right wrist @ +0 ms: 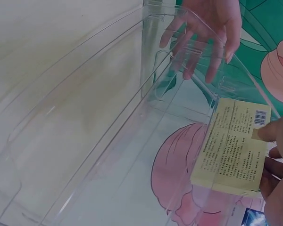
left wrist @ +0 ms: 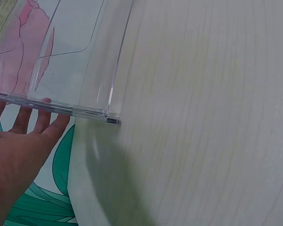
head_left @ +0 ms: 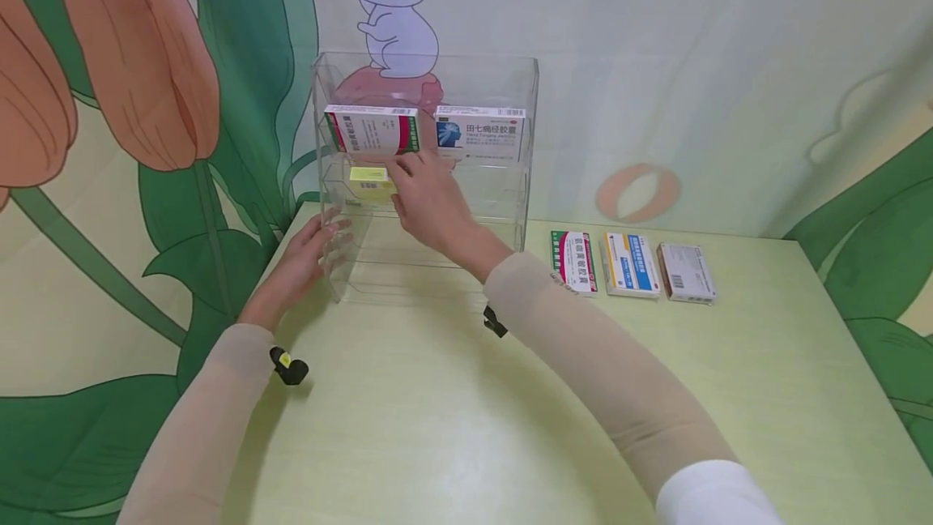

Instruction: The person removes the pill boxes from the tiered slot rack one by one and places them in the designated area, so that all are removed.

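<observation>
**Rack part-filled: two boxes up, yellow one in hand, three on the table**

Upper tier of the clear rack (head_left: 488, 75) looks done: red-and-green box (head_left: 372, 134) beside blue-and-white box (head_left: 481, 138). Yellow box (right wrist: 231, 150) is on the tier below, left end, pinched by the right hand (head_left: 437, 202); can't tell if it's fully seated. Left hand (head_left: 302, 258) lies ungripping, fingers extended, against the rack's left side. Presumably left: three boxes (head_left: 631, 265) on the table (head_left: 408, 428). Right hand hides part of the yellow box; right sleeve (head_left: 583, 347) covers a corner of the nearest table box. Fine print unreadable.
</observation>
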The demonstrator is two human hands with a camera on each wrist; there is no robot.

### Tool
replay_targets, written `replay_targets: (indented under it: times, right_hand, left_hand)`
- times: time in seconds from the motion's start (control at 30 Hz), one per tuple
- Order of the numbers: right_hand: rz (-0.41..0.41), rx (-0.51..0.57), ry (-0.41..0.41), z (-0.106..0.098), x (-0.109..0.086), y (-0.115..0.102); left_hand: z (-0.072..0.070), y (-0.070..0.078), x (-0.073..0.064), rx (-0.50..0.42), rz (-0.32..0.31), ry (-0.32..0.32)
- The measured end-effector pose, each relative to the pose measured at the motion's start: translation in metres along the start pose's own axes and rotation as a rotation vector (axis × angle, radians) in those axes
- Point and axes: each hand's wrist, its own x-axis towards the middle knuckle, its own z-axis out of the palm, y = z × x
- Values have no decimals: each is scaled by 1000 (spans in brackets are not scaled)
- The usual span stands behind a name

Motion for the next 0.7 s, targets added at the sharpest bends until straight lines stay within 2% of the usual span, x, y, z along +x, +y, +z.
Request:
replay_targets:
  times: [0.17, 0.37, 0.7]
  right_hand:
    - [42, 63, 58, -1, -5, 8]
    - [22, 145, 98, -8, -11, 16]
    - [48, 366, 183, -47, -35, 34]
  left_hand:
    - [0, -1, 0, -1, 11, -3]
    - [1, -1, -1, 8, 33, -7]
    - [2, 0, -3, 7, 27, -4]
